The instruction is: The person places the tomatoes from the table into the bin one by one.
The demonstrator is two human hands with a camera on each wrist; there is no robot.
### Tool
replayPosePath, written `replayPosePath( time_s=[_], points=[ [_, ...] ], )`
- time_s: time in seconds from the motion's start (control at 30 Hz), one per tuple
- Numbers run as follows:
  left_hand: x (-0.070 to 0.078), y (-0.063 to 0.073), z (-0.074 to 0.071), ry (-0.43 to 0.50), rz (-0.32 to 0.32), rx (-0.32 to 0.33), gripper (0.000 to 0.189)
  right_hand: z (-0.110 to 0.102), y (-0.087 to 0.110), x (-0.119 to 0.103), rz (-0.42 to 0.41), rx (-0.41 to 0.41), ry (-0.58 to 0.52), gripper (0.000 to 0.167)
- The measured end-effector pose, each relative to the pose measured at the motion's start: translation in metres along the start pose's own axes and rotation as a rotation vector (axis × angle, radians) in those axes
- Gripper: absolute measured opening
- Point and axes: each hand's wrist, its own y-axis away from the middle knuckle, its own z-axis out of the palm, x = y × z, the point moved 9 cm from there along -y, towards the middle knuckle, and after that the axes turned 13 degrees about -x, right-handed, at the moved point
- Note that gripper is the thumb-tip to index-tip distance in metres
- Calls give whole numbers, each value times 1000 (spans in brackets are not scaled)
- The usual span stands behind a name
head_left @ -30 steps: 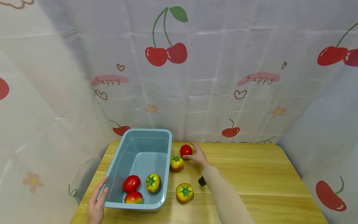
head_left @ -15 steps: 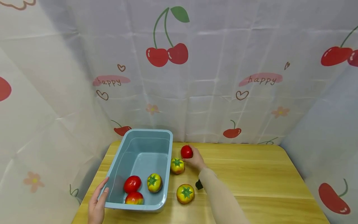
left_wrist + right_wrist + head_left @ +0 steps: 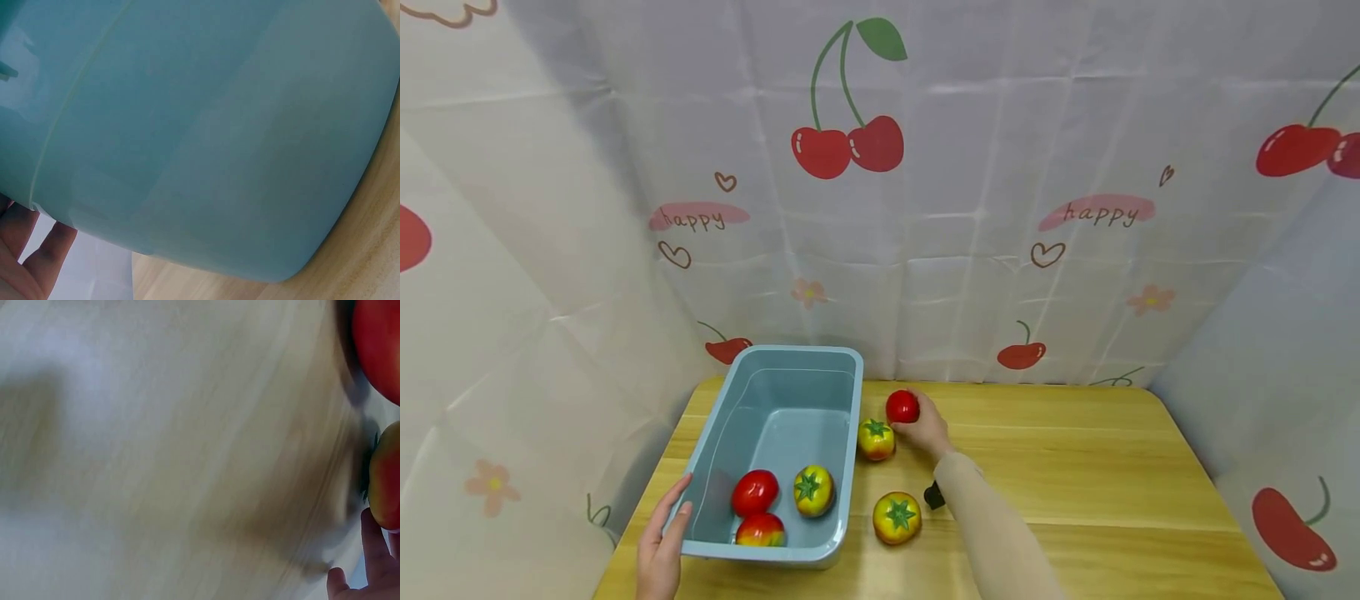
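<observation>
In the head view my right hand grips a red tomato near the table's back edge, thumb on the near side. A yellow-red tomato with a green leafy top sits just in front of it, and another stands closer to me. My left hand holds the near-left rim of a blue plastic bin. Two red tomatoes and a yellow one lie inside. In the right wrist view, fingertips touch a red-yellow tomato at the edge.
The wooden table stretches right of the right arm. A small black object shows beside the sleeve, partly hidden. A white cherry-print curtain hangs behind and on both sides.
My right hand's spread fingers have closed round the red tomato, which has hardly moved. The left hand and bin stay put.
</observation>
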Motion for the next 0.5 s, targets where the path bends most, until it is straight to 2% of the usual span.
replayPosePath(
  time_s=[0.27,0.5],
  points=[
    [-5,-1,1,13,-74,-28,43,-17,5,-7,-57,19,-64,76],
    [-8,-1,3,17,-97,-39,43,-34,14,-17,-102,22,-87,76]
  ],
)
